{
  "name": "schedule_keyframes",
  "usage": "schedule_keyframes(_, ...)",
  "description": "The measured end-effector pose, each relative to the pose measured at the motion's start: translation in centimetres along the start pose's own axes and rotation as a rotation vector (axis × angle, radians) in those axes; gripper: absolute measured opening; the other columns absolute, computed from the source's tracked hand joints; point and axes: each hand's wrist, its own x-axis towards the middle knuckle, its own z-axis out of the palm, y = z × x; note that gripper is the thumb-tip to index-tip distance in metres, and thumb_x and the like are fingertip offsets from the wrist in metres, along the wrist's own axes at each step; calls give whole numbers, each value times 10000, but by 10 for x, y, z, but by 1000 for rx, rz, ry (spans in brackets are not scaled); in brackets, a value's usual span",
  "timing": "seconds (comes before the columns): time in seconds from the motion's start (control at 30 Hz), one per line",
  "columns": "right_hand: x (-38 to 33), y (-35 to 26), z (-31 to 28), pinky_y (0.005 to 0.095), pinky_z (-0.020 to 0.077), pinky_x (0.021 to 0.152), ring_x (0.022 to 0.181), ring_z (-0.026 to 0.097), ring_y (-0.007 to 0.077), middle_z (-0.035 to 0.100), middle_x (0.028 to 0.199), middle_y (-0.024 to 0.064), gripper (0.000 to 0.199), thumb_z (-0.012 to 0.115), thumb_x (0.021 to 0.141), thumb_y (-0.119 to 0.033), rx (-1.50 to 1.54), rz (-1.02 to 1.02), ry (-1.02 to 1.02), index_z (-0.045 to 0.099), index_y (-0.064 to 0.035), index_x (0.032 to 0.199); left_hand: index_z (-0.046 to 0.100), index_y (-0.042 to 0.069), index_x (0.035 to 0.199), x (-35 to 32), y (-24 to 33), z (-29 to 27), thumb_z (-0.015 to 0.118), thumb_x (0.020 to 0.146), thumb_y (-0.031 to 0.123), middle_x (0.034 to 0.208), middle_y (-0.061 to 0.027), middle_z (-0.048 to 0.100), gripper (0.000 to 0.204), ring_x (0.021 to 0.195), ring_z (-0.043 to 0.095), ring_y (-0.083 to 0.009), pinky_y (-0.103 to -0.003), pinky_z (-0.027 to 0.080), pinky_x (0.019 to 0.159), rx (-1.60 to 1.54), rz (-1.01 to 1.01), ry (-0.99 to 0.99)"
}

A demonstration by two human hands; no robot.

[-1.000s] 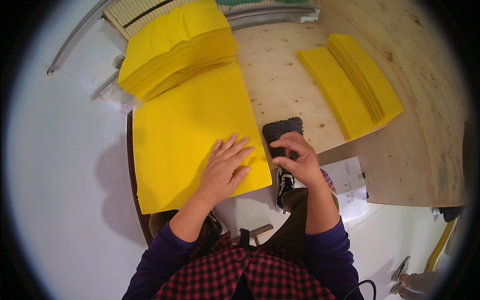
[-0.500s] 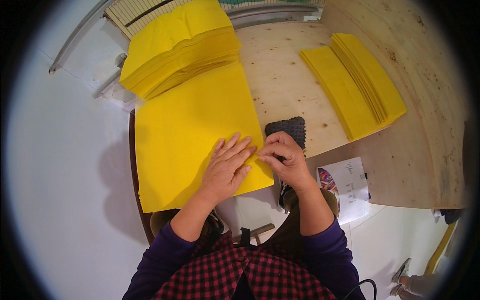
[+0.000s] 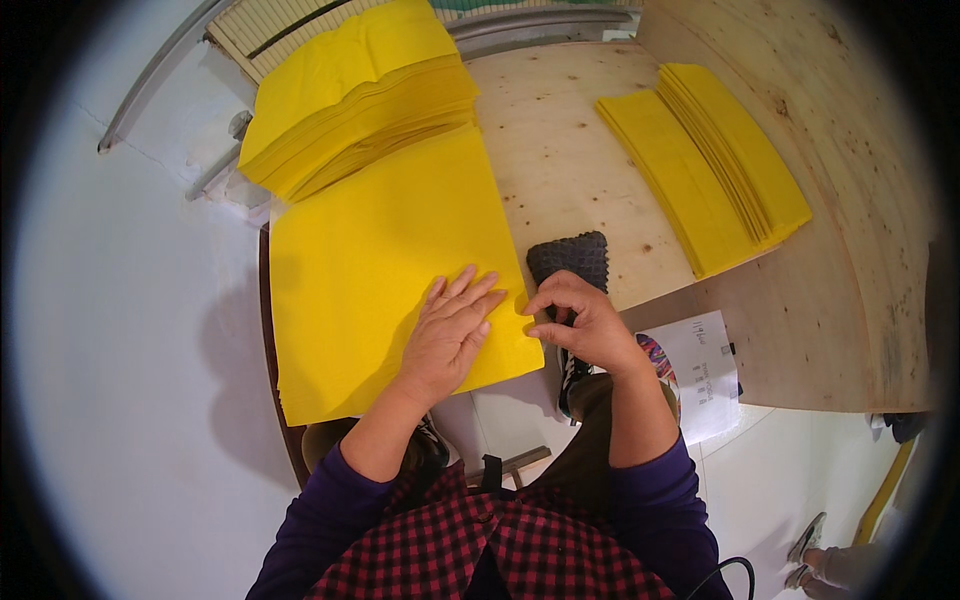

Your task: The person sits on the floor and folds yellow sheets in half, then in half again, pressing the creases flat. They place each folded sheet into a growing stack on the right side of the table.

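Note:
A flat square stack of yellow cloth sheets [image 3: 370,260] lies in front of me on the table. Lying flat near its right front part is my left hand [image 3: 445,335], fingers stretched out and palm down on the top sheet. My right hand [image 3: 590,325] hovers at the sheet's right edge, thumb and forefinger a little apart with nothing visible between them. The other fingers of that hand are curled. Just behind it, a dark grey textured pad [image 3: 570,258] sits at the wooden board's edge, partly covered by the hand.
A thick pile of folded yellow cloth [image 3: 350,90] stands at the back left. More folded yellow cloths [image 3: 715,170] lie on the wooden board [image 3: 555,140] at right. Below it stands a white box [image 3: 700,370]. Another person's feet [image 3: 810,550] show at the lower right.
My right hand has shifted slightly right, away from the cloth's edge, and its thumb and forefinger have parted. My left hand has stayed nearly still on the cloth.

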Motion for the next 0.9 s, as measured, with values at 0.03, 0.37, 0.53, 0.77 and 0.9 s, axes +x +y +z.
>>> schedule_keyframes(0.03, 0, -1, 1, 239, 408, 615, 720, 501, 111, 528, 888, 11, 180, 770, 737, -16, 2, 24, -2, 668, -59, 879, 582, 86, 1282, 0, -1, 0, 458, 972, 245, 1420, -109, 494, 370, 1380, 365, -321, -482, 207, 1149, -13, -3, 3)
schedule_keyframes(0.37, 3, 2, 4, 242, 433, 647, 753, 531, 116, 517, 864, 19, 100, 728, 777, 7, 54, 26, -13, 655, -38, 829, 578, 100, 1301, -1, -1, -1, 569, 918, 321, 1420, -110, 497, 442, 1379, 370, -318, -486, 213, 1148, 41, 35, 5)
schedule_keyframes(0.53, 4, 2, 5, 243, 429, 633, 743, 528, 113, 515, 862, 20, 84, 715, 792, 6, 90, 30, -9, 645, -31, 822, 578, 100, 1301, -1, -1, -1, 571, 916, 335, 1421, -112, 495, 451, 1379, 369, -320, -487, 215, 1147, 40, 38, 3)
schedule_keyframes(0.77, 7, 3, 6, 232, 387, 597, 711, 479, 91, 502, 851, 10, 98, 706, 806, -6, 120, 25, -3, 614, -38, 816, 576, 93, 1301, -1, 1, -4, 616, 864, 357, 1431, -121, 483, 511, 1383, 361, -332, -493, 208, 1149, 51, 55, -16)
schedule_keyframes(0.9, 9, 2, 9, 230, 370, 593, 705, 458, 85, 494, 834, 3, 94, 705, 810, -15, 121, 1, 12, 616, -43, 817, 580, 92, 1296, -1, 3, -4, 623, 854, 340, 1433, -120, 480, 509, 1383, 361, -332, -498, 210, 1148, 62, 45, -26)
